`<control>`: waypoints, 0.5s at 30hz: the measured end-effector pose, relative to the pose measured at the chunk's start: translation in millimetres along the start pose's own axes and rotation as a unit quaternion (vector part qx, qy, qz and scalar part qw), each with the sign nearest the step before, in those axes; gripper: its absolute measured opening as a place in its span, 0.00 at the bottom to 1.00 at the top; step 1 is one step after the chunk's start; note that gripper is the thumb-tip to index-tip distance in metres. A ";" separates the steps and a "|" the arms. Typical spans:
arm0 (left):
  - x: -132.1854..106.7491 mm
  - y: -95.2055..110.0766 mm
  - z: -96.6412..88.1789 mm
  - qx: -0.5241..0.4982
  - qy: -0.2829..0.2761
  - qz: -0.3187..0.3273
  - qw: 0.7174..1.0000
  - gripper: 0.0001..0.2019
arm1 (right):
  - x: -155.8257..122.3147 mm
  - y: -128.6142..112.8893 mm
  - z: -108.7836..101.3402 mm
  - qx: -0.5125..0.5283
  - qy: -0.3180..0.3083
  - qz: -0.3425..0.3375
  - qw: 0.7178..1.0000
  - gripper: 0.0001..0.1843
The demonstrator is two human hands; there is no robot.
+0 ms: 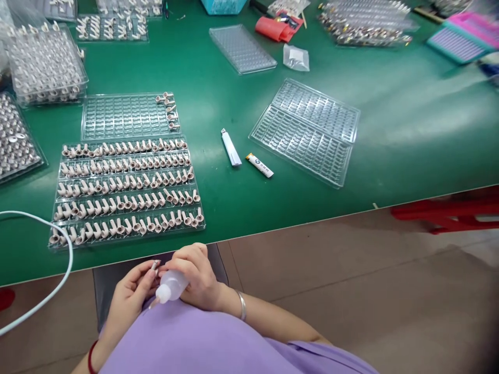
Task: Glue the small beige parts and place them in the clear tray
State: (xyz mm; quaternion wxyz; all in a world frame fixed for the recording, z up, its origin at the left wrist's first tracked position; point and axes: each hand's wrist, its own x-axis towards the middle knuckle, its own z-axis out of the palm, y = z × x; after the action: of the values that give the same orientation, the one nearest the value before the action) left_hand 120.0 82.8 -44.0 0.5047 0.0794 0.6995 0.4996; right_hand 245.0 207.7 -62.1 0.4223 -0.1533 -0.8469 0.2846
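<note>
My left hand (131,292) pinches a small white earbud housing (154,265) between thumb and fingertips, over my lap near the table edge. Wrapped round a translucent squeeze bottle (174,284), my right hand (199,278) is closed, and the fingertips of both hands nearly meet. The bottle is tipped with its white cap and thin nozzle pointing down to the left. Beyond my hands, a clear tray (128,240) bears several rows of white earbud housings with open cups and stems. Behind it, another clear tray (125,117) has housings only along its right side.
A white cable (70,254) loops across the left table edge. A white tube (231,148) and a lighter (259,165) lie mid-table, left of overlapping clear trays (304,132). Stacked filled trays (47,65) stand at the back left. A red stool (448,213) is at the right.
</note>
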 end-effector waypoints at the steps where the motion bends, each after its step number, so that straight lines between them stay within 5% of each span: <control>1: 0.6 -1.5 1.0 -0.012 -0.006 -0.015 1.000 0.29 | 0.6 -0.4 0.6 -0.015 0.006 0.001 1.000 0.12; 15: 10.6 -1.4 1.7 -0.017 -0.002 -0.063 0.998 0.28 | 1.4 1.7 6.6 -0.049 0.024 0.025 0.998 0.05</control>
State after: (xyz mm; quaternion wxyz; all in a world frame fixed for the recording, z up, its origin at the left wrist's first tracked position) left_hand 116.8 89.7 -51.7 0.5376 0.0272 0.6937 0.4786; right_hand 238.9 207.4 -65.4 0.4276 -0.2019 -0.8451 0.2495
